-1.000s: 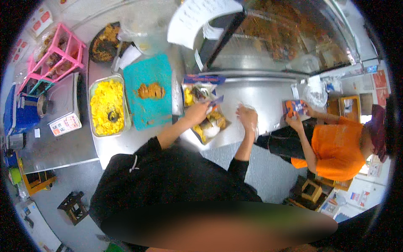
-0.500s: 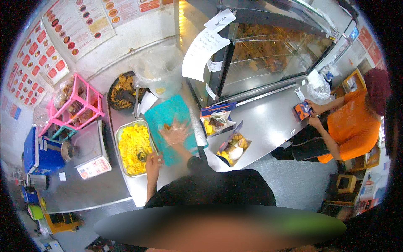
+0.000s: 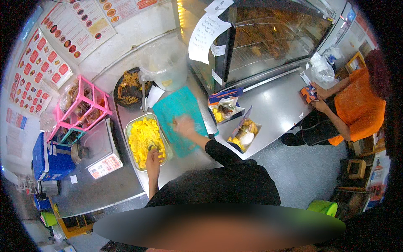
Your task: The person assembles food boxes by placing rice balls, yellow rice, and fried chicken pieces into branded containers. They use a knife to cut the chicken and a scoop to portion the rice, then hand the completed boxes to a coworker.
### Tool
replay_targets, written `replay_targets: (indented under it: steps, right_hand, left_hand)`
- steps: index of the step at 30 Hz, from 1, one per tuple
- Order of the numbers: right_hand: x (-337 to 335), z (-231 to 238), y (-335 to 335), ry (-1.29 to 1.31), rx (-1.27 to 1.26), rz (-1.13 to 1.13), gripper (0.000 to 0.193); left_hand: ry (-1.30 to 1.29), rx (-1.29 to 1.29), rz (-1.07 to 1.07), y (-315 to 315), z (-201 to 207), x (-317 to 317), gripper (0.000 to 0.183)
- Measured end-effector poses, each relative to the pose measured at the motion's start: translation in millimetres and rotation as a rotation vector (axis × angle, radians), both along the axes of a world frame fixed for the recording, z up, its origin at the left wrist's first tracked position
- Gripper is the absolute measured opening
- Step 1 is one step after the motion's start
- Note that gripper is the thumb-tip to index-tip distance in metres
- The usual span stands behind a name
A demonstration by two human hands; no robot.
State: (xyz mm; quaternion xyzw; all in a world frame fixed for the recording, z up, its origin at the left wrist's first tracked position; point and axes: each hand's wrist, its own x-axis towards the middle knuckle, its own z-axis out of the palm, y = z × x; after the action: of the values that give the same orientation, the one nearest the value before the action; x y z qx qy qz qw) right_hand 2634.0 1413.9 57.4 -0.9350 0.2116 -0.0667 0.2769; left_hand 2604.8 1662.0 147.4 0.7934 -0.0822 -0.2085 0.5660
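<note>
I log hands apart: left hand [image 3: 153, 158] closed on a utensil [image 3: 151, 147] in the food tray [image 3: 164, 138], right hand [image 3: 184, 125], grip too blurred to tell, over the teal board [image 3: 182, 101], presumably adjacent for reach.

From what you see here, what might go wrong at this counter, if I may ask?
The open food box nearest the front edge of the counter might be nudged off, since the right sleeve is close beside it.
The left hand is at the near end of a tray heaped with yellow food; a jolt could spill some.
The right hand, blurred over the teal cutting board, could perhaps push that askew.
</note>
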Motion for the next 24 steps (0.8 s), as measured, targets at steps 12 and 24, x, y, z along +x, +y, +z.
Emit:
replay_targets:
  steps: [12,24]
  right_hand:
    - [-212.5,266.9,-11.0,-0.796,1.899,0.598,0.057]
    - [-276.3,313.1,-19.7,-0.727,1.749,0.72,0.059]
  left_hand:
    - [-0.602,0.114,-0.146,-21.0,-11.2,-8.8,0.027]
    - [0.043,-0.077,-0.081,-83.9,-8.8,-26.2,0.027]
